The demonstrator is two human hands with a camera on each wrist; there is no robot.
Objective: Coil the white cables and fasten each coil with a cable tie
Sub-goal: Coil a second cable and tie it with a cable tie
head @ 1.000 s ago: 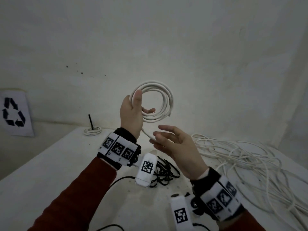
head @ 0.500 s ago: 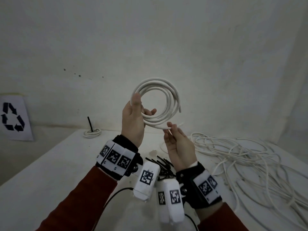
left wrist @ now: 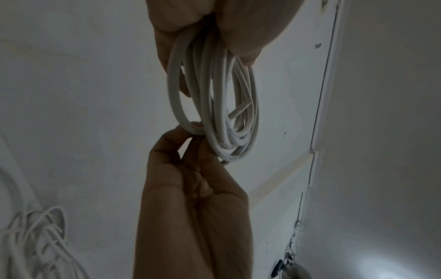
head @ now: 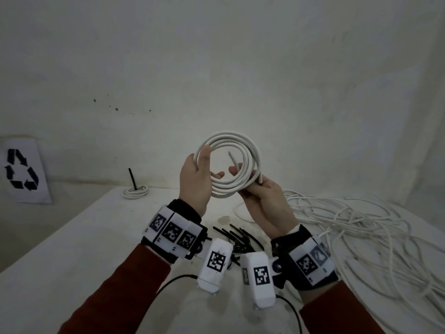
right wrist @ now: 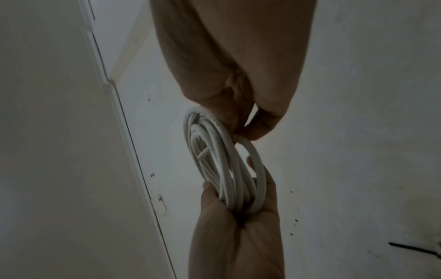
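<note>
The coil (head: pixel 230 165) is wound; left hand (head: pixel 196 179) grips its rim, right hand (head: pixel 262 201) pinches the outer end. Next, I think, a cable tie (head: pixel 237 237) from below the coil.

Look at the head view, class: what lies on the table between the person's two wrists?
In the head view, a bundle of black cable ties lies on the table, showing between the left hand and right hand wrists.
</note>
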